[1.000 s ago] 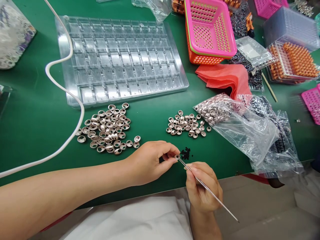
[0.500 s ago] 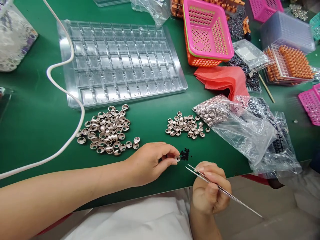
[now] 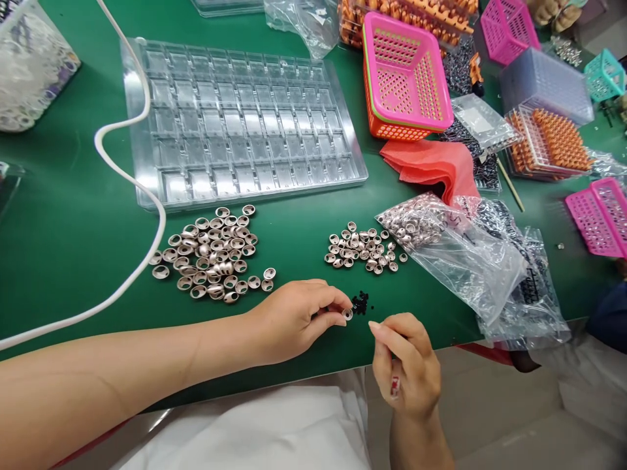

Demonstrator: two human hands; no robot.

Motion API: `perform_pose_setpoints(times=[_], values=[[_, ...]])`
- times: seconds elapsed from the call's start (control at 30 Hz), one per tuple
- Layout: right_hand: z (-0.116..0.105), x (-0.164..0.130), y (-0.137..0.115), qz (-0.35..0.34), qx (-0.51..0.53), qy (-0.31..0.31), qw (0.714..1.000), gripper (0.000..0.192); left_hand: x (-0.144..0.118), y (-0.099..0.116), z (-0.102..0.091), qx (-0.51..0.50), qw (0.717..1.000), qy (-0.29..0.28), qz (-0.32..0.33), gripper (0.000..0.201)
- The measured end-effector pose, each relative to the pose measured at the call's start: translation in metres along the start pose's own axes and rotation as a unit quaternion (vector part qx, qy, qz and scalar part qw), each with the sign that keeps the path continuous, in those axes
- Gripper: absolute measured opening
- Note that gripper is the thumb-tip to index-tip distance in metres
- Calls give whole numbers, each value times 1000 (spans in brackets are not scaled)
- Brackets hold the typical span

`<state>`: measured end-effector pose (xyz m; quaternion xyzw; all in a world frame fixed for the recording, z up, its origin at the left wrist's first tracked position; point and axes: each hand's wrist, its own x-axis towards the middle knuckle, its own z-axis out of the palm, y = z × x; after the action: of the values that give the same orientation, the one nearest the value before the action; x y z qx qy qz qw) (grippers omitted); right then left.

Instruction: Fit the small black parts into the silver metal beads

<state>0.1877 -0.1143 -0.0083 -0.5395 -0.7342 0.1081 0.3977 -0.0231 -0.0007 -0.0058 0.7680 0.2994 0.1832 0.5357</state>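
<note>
My left hand (image 3: 298, 320) rests on the green table, thumb and fingertips pinching a small silver ring-shaped metal part (image 3: 347, 314) with its opening facing up. Just beyond the fingertips lies a small heap of tiny black pieces (image 3: 361, 303). To the right, my right hand (image 3: 409, 365) is raised near the table edge with its fingers closed together. The tweezers seen in it earlier are mostly hidden now; only a small red-and-white patch (image 3: 394, 386) shows against the palm. Similar small silver parts (image 3: 362, 248) lie behind the black heap.
Larger silver rings (image 3: 210, 254) lie left of centre, before a clear compartment tray (image 3: 245, 124). A white cable (image 3: 132, 176) crosses the left side. At right are a plastic bag of parts (image 3: 455, 254), red cloth (image 3: 431, 163), stacked baskets (image 3: 406, 78) and orange parts (image 3: 561, 137).
My right hand has turned over, and the long tweezers that pointed toward the ring are mostly out of sight. My left hand keeps its pinch on the ring. The view has shifted slightly.
</note>
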Motion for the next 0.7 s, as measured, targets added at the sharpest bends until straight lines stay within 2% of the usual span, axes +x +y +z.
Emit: perform_pose_setpoints(times=[0.17,0.37,0.53,0.7], values=[[3,7,8,-84,-44,-64,993,42,-2,-3,3,7,999,1,37,13],[3,6,15,-133,-61,-107,983,34,-3,-3,3,27,996,-2,89,12],[-1,8,14,-166,-57,-124,977,35,-5,-4,6,37,990,15,133,13],[-3,13,11,-200,-73,-128,969,32,-6,-4,8,42,989,19,143,14]])
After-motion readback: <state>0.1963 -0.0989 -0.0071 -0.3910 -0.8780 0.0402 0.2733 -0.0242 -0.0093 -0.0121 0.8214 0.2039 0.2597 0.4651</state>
